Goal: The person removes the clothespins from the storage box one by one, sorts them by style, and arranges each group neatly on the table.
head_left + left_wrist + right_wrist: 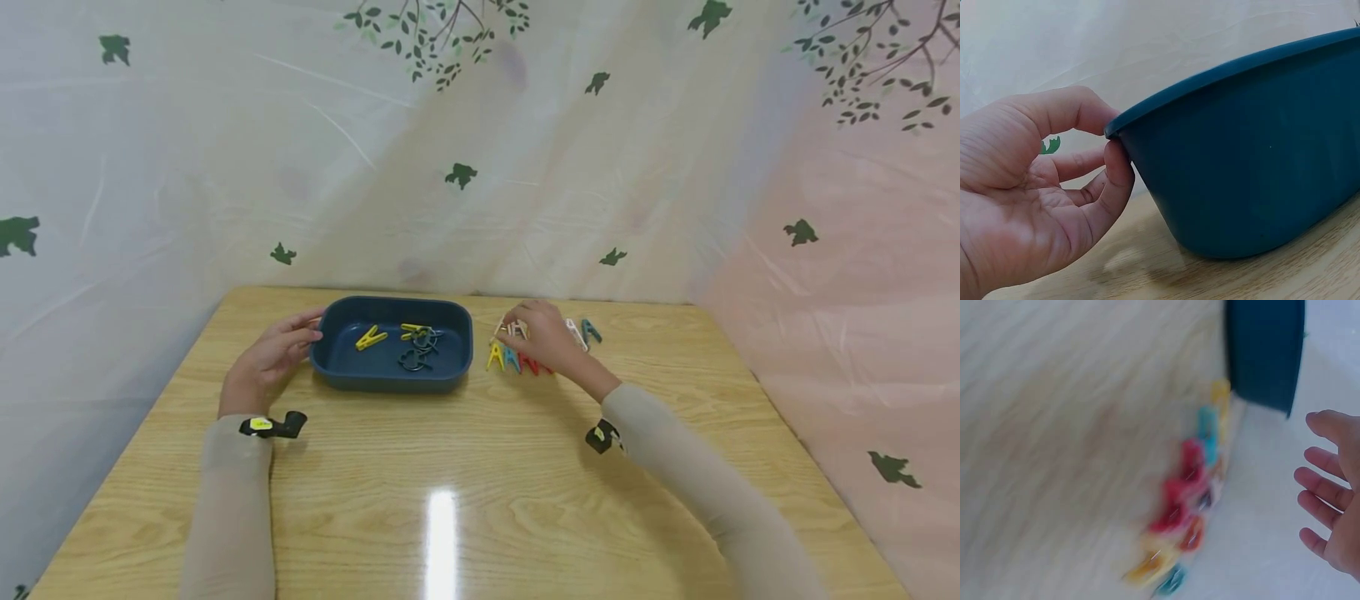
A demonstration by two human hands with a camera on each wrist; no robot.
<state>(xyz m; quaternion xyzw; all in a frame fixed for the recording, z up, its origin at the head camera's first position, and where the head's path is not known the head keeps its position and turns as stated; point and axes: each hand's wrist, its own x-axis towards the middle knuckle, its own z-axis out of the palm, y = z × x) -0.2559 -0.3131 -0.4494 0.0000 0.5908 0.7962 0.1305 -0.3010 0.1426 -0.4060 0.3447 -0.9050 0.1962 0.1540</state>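
Observation:
A dark blue plastic basin sits on the table, and my left hand pinches its left rim. In the left wrist view the thumb and fingertips meet at the basin's edge. Inside the basin lie yellow clothespins and dark round clips. My right hand hovers over a group of clothespins, partly hiding them. A yellow clothespin, a light blue clothespin and red clothespins show in front. The right wrist view shows the right hand's fingers spread, holding nothing.
A white clothespin and a teal clothespin lie at the right end of the group. Behind the wooden table hangs a pale sheet printed with leaves. Light glares off the table's front.

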